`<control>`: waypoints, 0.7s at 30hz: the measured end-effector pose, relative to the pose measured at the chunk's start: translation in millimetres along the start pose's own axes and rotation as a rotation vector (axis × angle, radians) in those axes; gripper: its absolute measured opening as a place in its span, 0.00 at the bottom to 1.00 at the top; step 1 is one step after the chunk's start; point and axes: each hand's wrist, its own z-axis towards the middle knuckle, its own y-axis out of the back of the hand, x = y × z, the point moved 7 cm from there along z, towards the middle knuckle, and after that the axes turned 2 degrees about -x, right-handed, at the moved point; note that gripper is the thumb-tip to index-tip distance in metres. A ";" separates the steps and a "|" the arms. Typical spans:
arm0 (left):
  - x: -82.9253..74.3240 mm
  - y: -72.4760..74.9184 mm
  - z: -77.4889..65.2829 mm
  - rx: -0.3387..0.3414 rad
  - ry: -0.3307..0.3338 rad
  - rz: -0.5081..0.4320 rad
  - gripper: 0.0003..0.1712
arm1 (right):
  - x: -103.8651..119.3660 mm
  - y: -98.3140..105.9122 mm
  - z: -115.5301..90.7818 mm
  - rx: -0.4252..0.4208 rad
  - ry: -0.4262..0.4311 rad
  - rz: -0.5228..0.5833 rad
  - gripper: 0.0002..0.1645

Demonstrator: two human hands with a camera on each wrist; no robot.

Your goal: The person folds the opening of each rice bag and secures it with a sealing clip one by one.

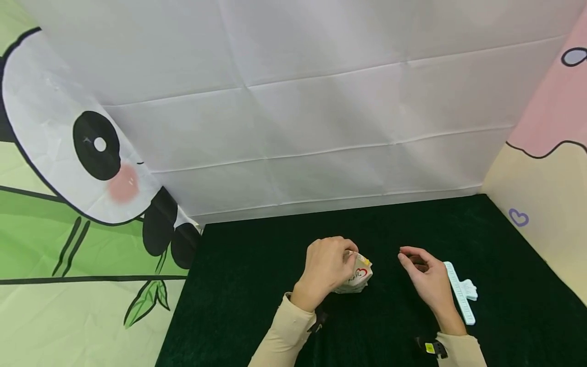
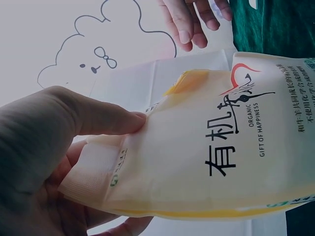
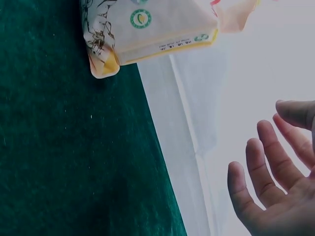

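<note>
My left hand [image 1: 324, 267] pinches the top end of a cream food bag [image 1: 359, 275], thumb on its printed face and fingers behind. In the left wrist view the bag [image 2: 172, 172] shows black lettering, a red heart outline and a yellow flap [image 2: 189, 81] at its upper edge. The bag's lower end rests on the dark green cloth. To the right, apart from the bag, my right hand [image 1: 428, 278] hovers with loosely bent fingers and holds nothing. Just beyond that hand lies a pale mint bag sealing clip [image 1: 460, 294] with a long bar.
Dark green cloth [image 1: 247, 285] covers the table. A white sheet [image 1: 298, 127] hangs behind the table's back edge. Printed cloths with cartoon drawings stand at the left [image 1: 69, 244] and right [image 1: 541, 188].
</note>
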 end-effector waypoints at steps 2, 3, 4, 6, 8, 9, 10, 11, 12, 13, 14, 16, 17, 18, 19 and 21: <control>0.1 -0.4 -0.3 0.003 -0.001 0.000 0.07 | -1.4 1.8 -0.5 0.002 -0.003 -0.003 0.19; 0.2 -0.7 -0.4 0.004 -0.001 0.001 0.07 | -2.2 2.6 -0.6 0.003 -0.003 -0.004 0.19; 0.3 -1.0 -0.5 0.006 -0.001 0.003 0.07 | -3.1 3.5 -0.8 0.003 -0.002 -0.002 0.19; 0.6 -1.3 -0.2 0.006 -0.001 0.003 0.07 | -5.1 5.4 -1.1 0.000 0.002 0.004 0.19; 0.5 -1.2 0.0 0.005 0.000 0.000 0.07 | -7.9 7.3 -1.3 -0.007 0.010 0.011 0.18; 0.4 -1.0 0.0 0.004 0.001 0.000 0.06 | -9.1 8.5 -1.5 -0.009 0.019 0.012 0.18; 0.0 -0.4 0.0 0.004 0.003 -0.001 0.06 | -10.3 9.9 -1.6 -0.012 0.024 0.013 0.17; -0.1 -0.3 0.0 0.003 0.004 -0.003 0.06 | -11.3 11.4 -1.8 -0.015 0.029 0.013 0.17; -0.1 -0.3 0.0 0.003 0.006 -0.005 0.06 | -12.0 13.2 -2.0 -0.018 0.032 0.013 0.17; 0.0 -0.6 0.1 0.004 0.007 -0.007 0.06 | -12.9 15.1 -2.2 -0.019 0.035 0.013 0.17; -0.2 -0.5 0.1 0.004 0.007 -0.006 0.06 | -13.9 17.4 -2.2 -0.021 0.034 0.014 0.17; -0.3 -0.7 0.1 0.007 0.007 -0.006 0.07 | -15.8 21.7 -2.6 -0.024 0.030 0.017 0.17; 0.0 -0.9 0.2 0.009 0.006 -0.006 0.07 | -16.6 23.6 -3.0 -0.023 0.029 0.016 0.18; -0.2 -0.4 0.1 0.009 0.006 -0.005 0.07 | -17.8 25.4 -3.2 -0.023 0.027 0.020 0.18; -0.3 0.2 0.0 0.009 0.006 -0.003 0.07 | -19.3 26.7 -3.3 -0.021 0.026 0.023 0.18; 0.4 0.8 0.0 0.010 0.008 0.002 0.07 | -20.9 28.7 -3.4 -0.016 0.024 0.021 0.19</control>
